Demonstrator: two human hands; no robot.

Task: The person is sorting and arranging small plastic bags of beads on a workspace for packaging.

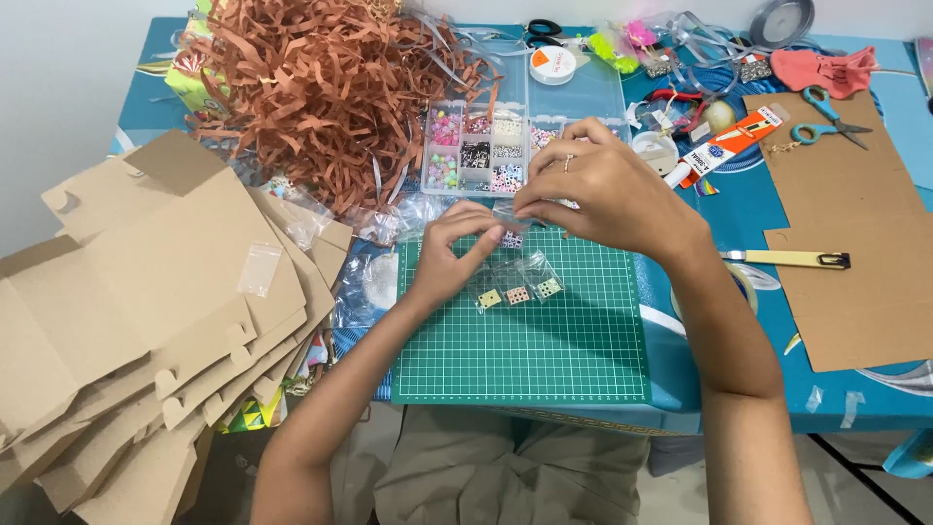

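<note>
Both hands are pinching one small clear bag (pixel 509 216) just above the top edge of the green cutting mat (pixel 525 350). The left hand (pixel 452 255) is pinching the bag's left side with its fingertips. The right hand (pixel 603 190) is pinching the top with thumb and finger, and the other fingers are curling over it. A few beads are showing inside the bag.

Three more little bags (pixel 518 288) are lying in a row on the mat, just under the hands. Each one is holding a small square piece.

The lower part of the mat is lying bare, with room to move. One clear bead box (pixel 486 146) is sitting right behind the hands. A big heap of brown paper shreds (pixel 321 87) is crowding the back left. A stack of flat cardboard boxes (pixel 146 311) is filling the left side. Two scissors are lying far off, one teal pair (pixel 826 117) and one black pair (pixel 539 31). One yellow knife (pixel 789 259) is lying to the right.
</note>
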